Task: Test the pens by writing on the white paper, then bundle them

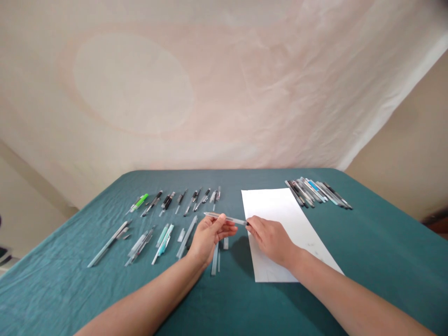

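Note:
Between my two hands, above the table, lies a clear-barrelled pen (pixel 229 218), nearly level. My left hand (pixel 211 233) pinches its barrel between thumb and fingers, with the pointed end sticking out to the left. At the other end, my right hand (pixel 270 237) has its fingertips closed on the dark end of the pen. Whether that dark part is a cap or a plug is too small to tell. Under my right hand is a white sheet of paper (pixel 269 205) with faint grey marks near its lower right.
Left of the paper, pen parts lie in two rows of small groups, among them a green pen (pixel 141 201), turquoise pen parts (pixel 164 242) and a long clear barrel (pixel 108 244). A pile of pens (pixel 317 192) lies at the back right of the green-covered table (pixel 385 261).

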Action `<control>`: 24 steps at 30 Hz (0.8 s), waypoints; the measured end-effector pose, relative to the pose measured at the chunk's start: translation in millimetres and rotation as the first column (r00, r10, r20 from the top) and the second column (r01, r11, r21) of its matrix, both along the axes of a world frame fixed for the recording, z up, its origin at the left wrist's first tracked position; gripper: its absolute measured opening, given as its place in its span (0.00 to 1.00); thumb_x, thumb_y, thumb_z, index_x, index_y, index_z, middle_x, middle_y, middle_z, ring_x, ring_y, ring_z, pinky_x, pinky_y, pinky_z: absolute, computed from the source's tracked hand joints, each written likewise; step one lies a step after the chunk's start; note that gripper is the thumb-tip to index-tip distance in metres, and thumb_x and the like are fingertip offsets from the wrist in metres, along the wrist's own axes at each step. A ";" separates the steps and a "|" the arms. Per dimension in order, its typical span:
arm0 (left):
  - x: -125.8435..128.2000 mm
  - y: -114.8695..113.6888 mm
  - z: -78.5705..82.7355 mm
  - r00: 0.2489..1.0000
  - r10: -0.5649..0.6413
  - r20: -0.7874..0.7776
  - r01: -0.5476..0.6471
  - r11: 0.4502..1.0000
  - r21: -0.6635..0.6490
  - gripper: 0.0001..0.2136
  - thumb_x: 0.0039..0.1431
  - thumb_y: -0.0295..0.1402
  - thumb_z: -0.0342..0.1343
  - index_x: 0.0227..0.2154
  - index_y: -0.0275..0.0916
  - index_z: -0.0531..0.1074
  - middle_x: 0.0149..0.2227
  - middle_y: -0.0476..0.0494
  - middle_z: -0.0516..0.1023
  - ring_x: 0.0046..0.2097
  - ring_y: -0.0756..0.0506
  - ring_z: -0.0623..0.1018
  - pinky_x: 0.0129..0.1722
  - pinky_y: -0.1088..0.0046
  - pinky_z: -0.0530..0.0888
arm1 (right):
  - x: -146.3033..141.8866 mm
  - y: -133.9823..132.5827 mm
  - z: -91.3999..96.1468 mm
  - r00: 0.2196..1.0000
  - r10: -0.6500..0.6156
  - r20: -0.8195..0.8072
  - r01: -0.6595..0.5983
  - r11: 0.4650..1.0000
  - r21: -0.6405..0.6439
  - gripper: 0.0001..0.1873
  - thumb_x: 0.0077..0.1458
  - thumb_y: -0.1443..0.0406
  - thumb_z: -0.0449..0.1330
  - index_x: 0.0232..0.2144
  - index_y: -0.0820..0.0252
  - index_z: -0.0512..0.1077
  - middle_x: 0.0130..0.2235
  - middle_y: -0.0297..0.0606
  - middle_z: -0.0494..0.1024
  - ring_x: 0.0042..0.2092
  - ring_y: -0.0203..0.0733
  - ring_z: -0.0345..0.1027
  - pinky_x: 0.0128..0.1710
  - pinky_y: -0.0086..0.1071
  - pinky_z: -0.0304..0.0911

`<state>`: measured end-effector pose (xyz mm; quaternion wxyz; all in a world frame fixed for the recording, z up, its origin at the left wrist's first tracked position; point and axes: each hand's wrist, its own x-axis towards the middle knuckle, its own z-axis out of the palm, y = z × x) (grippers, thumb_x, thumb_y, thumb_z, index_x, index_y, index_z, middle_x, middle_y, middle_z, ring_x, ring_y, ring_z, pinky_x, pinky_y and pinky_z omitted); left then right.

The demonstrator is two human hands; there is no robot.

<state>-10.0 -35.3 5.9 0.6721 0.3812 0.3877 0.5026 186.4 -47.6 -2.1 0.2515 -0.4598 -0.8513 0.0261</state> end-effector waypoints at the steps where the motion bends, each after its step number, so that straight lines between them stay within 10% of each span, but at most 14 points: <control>1: -0.1 -0.1 0.1 1.000 -0.004 -0.002 0.004 1.000 0.001 0.13 0.54 0.39 0.59 0.31 0.32 0.70 0.32 0.37 0.79 0.32 0.45 0.79 0.36 0.69 0.75 | 0.5 -0.2 0.9 1.000 -0.005 0.030 0.004 0.999 0.033 0.14 0.65 0.62 0.42 0.39 0.60 0.66 0.33 0.40 0.74 0.33 0.39 0.67 0.32 0.31 0.55; 14: 0.8 -1.3 -1.3 1.000 -0.002 0.018 0.002 1.000 -0.005 0.12 0.54 0.38 0.59 0.31 0.32 0.69 0.31 0.37 0.79 0.33 0.45 0.79 0.37 0.69 0.76 | -3.9 -4.1 2.7 0.999 -0.032 0.026 0.031 0.998 0.056 0.14 0.65 0.64 0.41 0.37 0.60 0.65 0.32 0.39 0.73 0.31 0.38 0.66 0.32 0.31 0.55; 20: 1.7 -1.6 -3.5 1.000 0.001 0.022 -0.001 1.000 0.000 0.12 0.53 0.37 0.60 0.32 0.33 0.67 0.31 0.39 0.78 0.33 0.45 0.79 0.37 0.67 0.76 | -6.5 -6.5 1.3 0.984 -0.027 -0.176 -0.003 0.986 -0.166 0.13 0.65 0.61 0.40 0.33 0.57 0.62 0.27 0.33 0.68 0.28 0.37 0.64 0.29 0.30 0.55; 24: 0.6 -1.0 -3.0 1.000 0.012 0.019 -0.013 0.999 0.033 0.12 0.54 0.37 0.60 0.32 0.33 0.67 0.31 0.40 0.78 0.33 0.45 0.79 0.37 0.68 0.76 | -9.3 -5.5 4.7 0.874 -0.041 -0.484 -0.203 0.875 -0.440 0.17 0.65 0.57 0.38 0.28 0.56 0.56 0.23 0.28 0.63 0.23 0.33 0.61 0.26 0.27 0.56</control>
